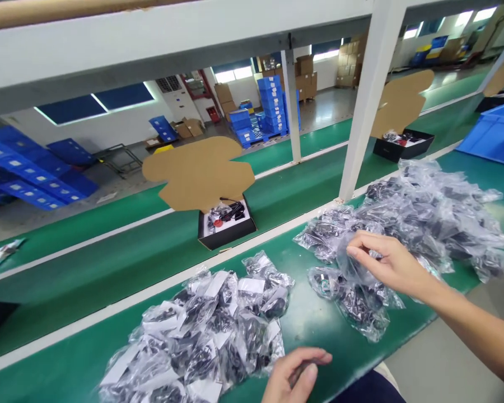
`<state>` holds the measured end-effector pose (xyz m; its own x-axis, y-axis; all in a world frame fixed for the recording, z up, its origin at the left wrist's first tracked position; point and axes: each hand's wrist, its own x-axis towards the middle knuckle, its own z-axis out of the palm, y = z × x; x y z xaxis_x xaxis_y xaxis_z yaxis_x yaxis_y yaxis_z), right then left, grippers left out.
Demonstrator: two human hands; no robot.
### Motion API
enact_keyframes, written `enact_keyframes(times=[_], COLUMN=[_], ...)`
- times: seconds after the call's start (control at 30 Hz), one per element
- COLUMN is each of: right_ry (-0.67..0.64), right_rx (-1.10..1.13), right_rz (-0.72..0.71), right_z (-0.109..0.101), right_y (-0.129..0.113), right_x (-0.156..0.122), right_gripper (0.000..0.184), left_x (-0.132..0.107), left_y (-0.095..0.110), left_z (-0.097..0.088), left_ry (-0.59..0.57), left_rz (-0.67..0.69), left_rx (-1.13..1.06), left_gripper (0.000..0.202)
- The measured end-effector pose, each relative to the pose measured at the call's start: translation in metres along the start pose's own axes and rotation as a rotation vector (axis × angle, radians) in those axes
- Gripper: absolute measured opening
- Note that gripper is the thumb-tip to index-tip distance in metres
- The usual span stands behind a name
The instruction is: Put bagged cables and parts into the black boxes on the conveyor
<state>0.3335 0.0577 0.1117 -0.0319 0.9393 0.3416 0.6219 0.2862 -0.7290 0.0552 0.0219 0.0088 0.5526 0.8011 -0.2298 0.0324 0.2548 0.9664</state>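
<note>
My right hand [388,260] pinches the top of a clear plastic bag [363,313] between thumb and fingers. The bag hangs down against the green bench [306,313], and dark parts, perhaps a cable, show through it. Behind and to the right of this hand spreads a large pile of similar clear bags [428,212]. Low at the front edge, my left hand [296,372] has its fingers slightly bent, thumb apart, with nothing between them. Just left of it lies another pile of bagged dark parts [214,330], several with white paper slips.
Beyond the bench runs a green conveyor [277,193]. On it stand an open black box [229,232] with a raised brown lid and a second open black box [403,148]. A white post [363,106] rises at the bench's rear edge. A blue bin [493,134] sits far right.
</note>
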Motion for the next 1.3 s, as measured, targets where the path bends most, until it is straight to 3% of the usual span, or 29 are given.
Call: enact_keyframes(times=[0.1, 0.2, 0.27, 0.33, 0.43, 0.5, 0.57, 0.63, 0.7, 0.8, 0.87, 0.93, 1.03, 1.1, 1.23, 1.3], right_ry=[0.034, 0.008, -0.028, -0.076, -0.223, -0.302, -0.249, -0.125, -0.099, -0.272, -0.383, -0.411, -0.275, -0.181, -0.114, -0.084], right_rx=[0.088, 0.190, 0.242, 0.285, 0.314, 0.288, 0.223, 0.134, 0.049, -0.030, -0.033, 0.011, 0.096, 0.140, 0.218, 0.283], right_rz=[-0.099, -0.151, -0.163, -0.145, -0.084, -0.058, -0.053, -0.051, -0.073, -0.198, -0.282, -0.285, -0.189, -0.116, -0.043, 0.000], right_z=[0.016, 0.037, 0.051, 0.063, 0.077, 0.084, 0.088, 0.093, 0.098, 0.112, 0.123, 0.135, 0.150, 0.159, 0.175, 0.182], right_y=[-0.024, -0.040, -0.046, -0.048, -0.040, -0.031, -0.022, -0.018, -0.021, -0.032, -0.038, -0.040, -0.038, -0.036, -0.037, -0.039], right_x=[0.002, -0.005, -0.015, -0.026, -0.039, -0.042, -0.039, -0.031, -0.020, -0.006, 0.000, 0.002, 0.000, -0.004, -0.017, -0.024], right_gripper=[0.025, 0.022, 0.021, 0.023, 0.028, 0.026, 0.017, 0.011, 0.027, 0.047, 0.044, 0.038, 0.034, 0.034, 0.035, 0.033], left_x=[0.010, 0.020, 0.027, 0.033, 0.038, 0.037, 0.034, 0.030, 0.026, 0.020, 0.017, 0.014, 0.012, 0.012, 0.015, 0.016], left_y=[-0.013, -0.013, -0.004, 0.008, 0.020, 0.023, 0.022, 0.021, 0.021, 0.022, 0.023, 0.022, 0.015, 0.010, 0.007, 0.009], left_z=[0.027, 0.051, 0.056, 0.048, 0.019, -0.003, -0.019, -0.027, -0.028, -0.023, -0.022, -0.021, -0.018, -0.013, -0.004, -0.002], left_ry=[-0.204, -0.300, -0.213, 0.000, 0.355, 0.518, 0.609, 0.636, 0.616, 0.517, 0.468, 0.452, 0.469, 0.487, 0.634, 0.723], left_rz=[-0.112, -0.179, -0.086, 0.080, 0.250, 0.298, 0.308, 0.303, 0.317, 0.317, 0.280, 0.264, 0.321, 0.350, 0.272, 0.239], left_rx=[-0.428, -0.768, -0.947, -1.036, -1.010, -0.975, -0.948, -0.898, -0.815, -0.700, -0.658, -0.641, -0.643, -0.641, -0.631, -0.658], left_gripper=[0.046, 0.065, 0.071, 0.066, 0.049, 0.043, 0.044, 0.042, 0.038, 0.034, 0.037, 0.045, 0.069, 0.074, 0.042, 0.036])
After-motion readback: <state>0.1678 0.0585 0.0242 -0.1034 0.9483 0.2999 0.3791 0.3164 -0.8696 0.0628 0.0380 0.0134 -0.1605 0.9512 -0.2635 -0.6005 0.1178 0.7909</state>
